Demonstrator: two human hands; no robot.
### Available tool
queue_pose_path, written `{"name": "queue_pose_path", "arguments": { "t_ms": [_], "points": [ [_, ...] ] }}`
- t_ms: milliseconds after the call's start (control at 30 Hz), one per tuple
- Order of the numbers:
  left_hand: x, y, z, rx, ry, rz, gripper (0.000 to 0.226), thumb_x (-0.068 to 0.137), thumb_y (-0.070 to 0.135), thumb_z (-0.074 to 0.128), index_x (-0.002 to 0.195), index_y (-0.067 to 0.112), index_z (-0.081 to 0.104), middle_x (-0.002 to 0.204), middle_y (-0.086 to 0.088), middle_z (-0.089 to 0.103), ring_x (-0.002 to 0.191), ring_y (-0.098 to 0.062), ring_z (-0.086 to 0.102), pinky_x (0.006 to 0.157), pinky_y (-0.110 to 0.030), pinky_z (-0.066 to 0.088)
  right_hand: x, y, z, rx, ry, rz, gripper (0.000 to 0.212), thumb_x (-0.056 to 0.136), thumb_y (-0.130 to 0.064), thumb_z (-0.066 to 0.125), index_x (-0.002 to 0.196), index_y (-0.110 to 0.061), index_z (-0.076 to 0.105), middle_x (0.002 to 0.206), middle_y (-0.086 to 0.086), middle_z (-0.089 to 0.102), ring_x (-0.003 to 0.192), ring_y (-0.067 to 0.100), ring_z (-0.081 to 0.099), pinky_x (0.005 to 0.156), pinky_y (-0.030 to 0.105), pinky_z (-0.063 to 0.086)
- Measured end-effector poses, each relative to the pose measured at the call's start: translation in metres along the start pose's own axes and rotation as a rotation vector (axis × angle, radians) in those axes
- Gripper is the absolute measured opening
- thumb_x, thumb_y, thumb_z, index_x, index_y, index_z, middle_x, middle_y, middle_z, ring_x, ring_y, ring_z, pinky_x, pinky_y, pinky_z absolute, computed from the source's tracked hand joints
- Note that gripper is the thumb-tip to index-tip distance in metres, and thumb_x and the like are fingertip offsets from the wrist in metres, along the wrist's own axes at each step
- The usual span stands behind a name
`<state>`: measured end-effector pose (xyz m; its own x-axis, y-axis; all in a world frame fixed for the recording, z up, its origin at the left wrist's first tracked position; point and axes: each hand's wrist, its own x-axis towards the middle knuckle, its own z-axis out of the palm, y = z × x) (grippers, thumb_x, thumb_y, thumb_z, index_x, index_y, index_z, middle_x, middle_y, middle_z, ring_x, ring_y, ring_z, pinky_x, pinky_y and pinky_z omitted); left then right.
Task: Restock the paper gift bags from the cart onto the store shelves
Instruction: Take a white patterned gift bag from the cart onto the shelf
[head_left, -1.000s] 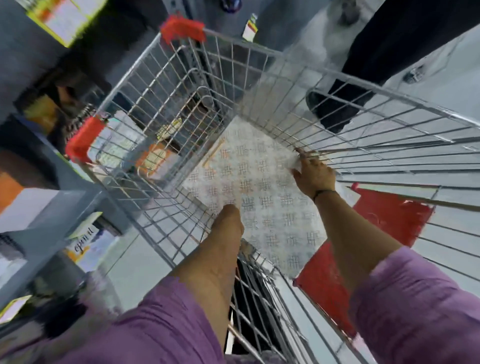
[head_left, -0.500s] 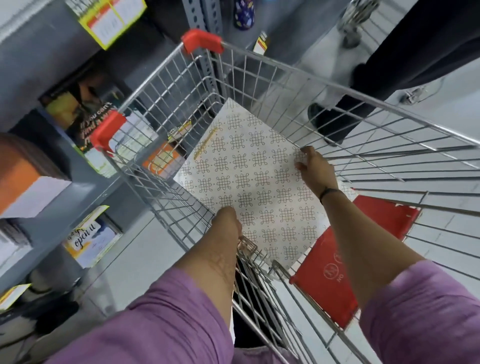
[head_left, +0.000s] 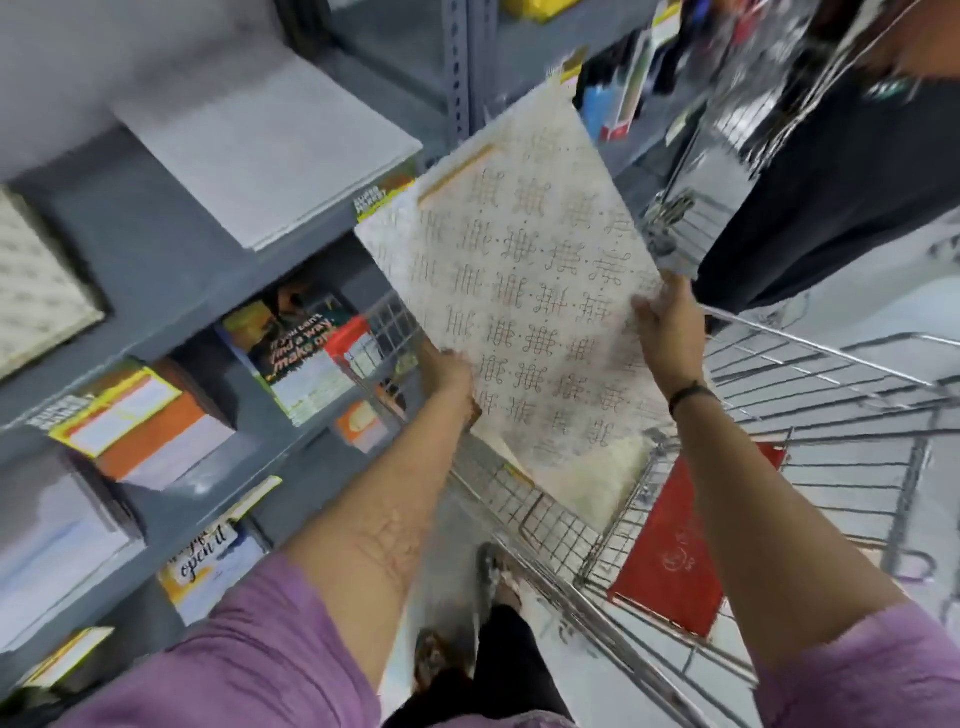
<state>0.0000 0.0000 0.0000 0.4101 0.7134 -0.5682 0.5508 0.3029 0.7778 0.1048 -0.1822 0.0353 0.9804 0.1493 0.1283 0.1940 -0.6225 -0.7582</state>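
A flat white paper gift bag (head_left: 519, 270) with a repeating brown pattern is held up above the wire cart (head_left: 831, 405), tilted toward the grey shelves (head_left: 156, 244). My left hand (head_left: 447, 369) grips its lower left edge and my right hand (head_left: 667, 327) grips its right edge. A red gift bag (head_left: 691, 551) stands on edge in the cart below my right arm. More pale paper (head_left: 597, 473) lies in the cart under the raised bag. On the upper shelf lies a plain white flat stack (head_left: 270, 145), with a patterned stack (head_left: 36, 291) to its left.
The lower shelves hold printed books and cards (head_left: 301, 353) and orange-and-white packs (head_left: 150, 431). A person in dark clothing (head_left: 831, 182) stands past the cart's far end. My own feet (head_left: 498, 592) are on the pale floor between shelf and cart.
The patterned bag has risen out of the cart and swung up and left toward the shelves, both hands on it. The view has turned from the cart to the shelving.
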Motion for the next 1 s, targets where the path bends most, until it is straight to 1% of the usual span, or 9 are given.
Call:
{"name": "queue_pose_path", "arguments": {
  "t_ms": [100,200,333,433,567,667,733,900,1000],
  "points": [
    [-0.011,0.044,-0.021,0.074,0.062,0.23,0.029,0.096,0.008,0.037,0.122,0.002,0.048,0.122,-0.02,0.06,0.101,-0.03,0.058,0.077,-0.035,0.046,-0.005,-0.028,-0.016,0.095,0.098,-0.028,0.02,0.094,-0.016,0.049,0.111,-0.006,0.047,0.099,0.014,0.054,0.084,0.021,0.048,0.071,0.037,0.041],
    [-0.027,0.079,-0.041,0.128,0.103,0.442,0.026,0.097,0.018,0.037,0.119,0.007,0.046,0.113,-0.017,0.062,0.088,-0.026,0.054,0.069,-0.031,0.034,-0.012,-0.052,-0.028,0.168,0.186,-0.007,0.03,0.095,-0.018,0.049,0.119,-0.002,0.045,0.105,0.007,0.05,0.091,0.015,0.044,0.074,0.024,0.035],
    [-0.048,0.111,-0.07,0.123,0.035,0.622,0.02,0.097,0.023,0.04,0.115,0.015,0.047,0.108,-0.007,0.063,0.101,-0.028,0.061,0.084,-0.04,0.051,-0.028,-0.071,-0.038,0.374,0.23,0.093,0.031,0.093,-0.019,0.05,0.12,-0.003,0.045,0.106,0.0,0.049,0.096,0.017,0.048,0.082,0.032,0.041],
    [-0.054,0.116,-0.087,0.102,-0.015,0.664,0.017,0.097,0.021,0.042,0.111,0.014,0.048,0.115,-0.013,0.063,0.105,-0.032,0.061,0.093,-0.05,0.051,-0.042,-0.076,-0.038,0.466,0.224,0.16,0.031,0.093,-0.019,0.051,0.119,-0.004,0.044,0.106,0.003,0.053,0.098,0.02,0.051,0.086,0.038,0.045],
    [-0.055,0.11,-0.096,0.101,0.001,0.664,0.017,0.097,0.019,0.042,0.111,0.011,0.049,0.111,-0.013,0.062,0.105,-0.033,0.06,0.094,-0.052,0.05,-0.056,-0.077,-0.033,0.536,0.196,0.184,0.031,0.093,-0.017,0.051,0.12,-0.004,0.043,0.088,-0.011,0.049,0.081,0.009,0.051,0.079,0.036,0.045],
    [-0.052,0.108,-0.097,0.101,0.008,0.661,0.018,0.097,0.019,0.042,0.112,0.01,0.049,0.115,-0.016,0.063,0.106,-0.034,0.06,0.095,-0.051,0.049,-0.057,-0.081,-0.033,0.524,0.182,0.203,0.033,0.093,-0.019,0.051,0.122,-0.004,0.042,0.096,-0.003,0.053,0.091,0.017,0.051,0.086,0.04,0.045],
    [-0.048,0.11,-0.096,0.095,0.002,0.659,0.019,0.098,0.019,0.042,0.113,0.01,0.048,0.115,-0.016,0.063,0.106,-0.034,0.06,0.095,-0.051,0.05,-0.053,-0.083,-0.032,0.526,0.173,0.212,0.033,0.094,-0.018,0.051,0.122,-0.004,0.042,0.092,-0.006,0.052,0.093,0.019,0.05,0.087,0.041,0.045],
    [-0.034,0.11,-0.1,0.018,0.04,0.672,0.023,0.097,0.015,0.045,0.117,0.006,0.051,0.104,-0.002,0.057,0.097,-0.019,0.055,0.091,-0.036,0.047,-0.045,-0.086,-0.02,0.538,0.122,0.263,0.032,0.093,-0.018,0.052,0.122,-0.008,0.043,0.109,0.004,0.054,0.097,0.02,0.052,0.091,0.044,0.047],
    [-0.023,0.105,-0.115,-0.08,0.114,0.646,0.025,0.097,0.012,0.046,0.119,0.002,0.053,0.107,-0.006,0.057,0.099,-0.016,0.052,0.089,-0.029,0.043,-0.041,-0.096,-0.001,0.59,0.033,0.287,0.027,0.092,-0.015,0.053,0.119,-0.01,0.048,0.121,0.01,0.057,0.108,0.025,0.056,0.096,0.047,0.049]
  ]
}}
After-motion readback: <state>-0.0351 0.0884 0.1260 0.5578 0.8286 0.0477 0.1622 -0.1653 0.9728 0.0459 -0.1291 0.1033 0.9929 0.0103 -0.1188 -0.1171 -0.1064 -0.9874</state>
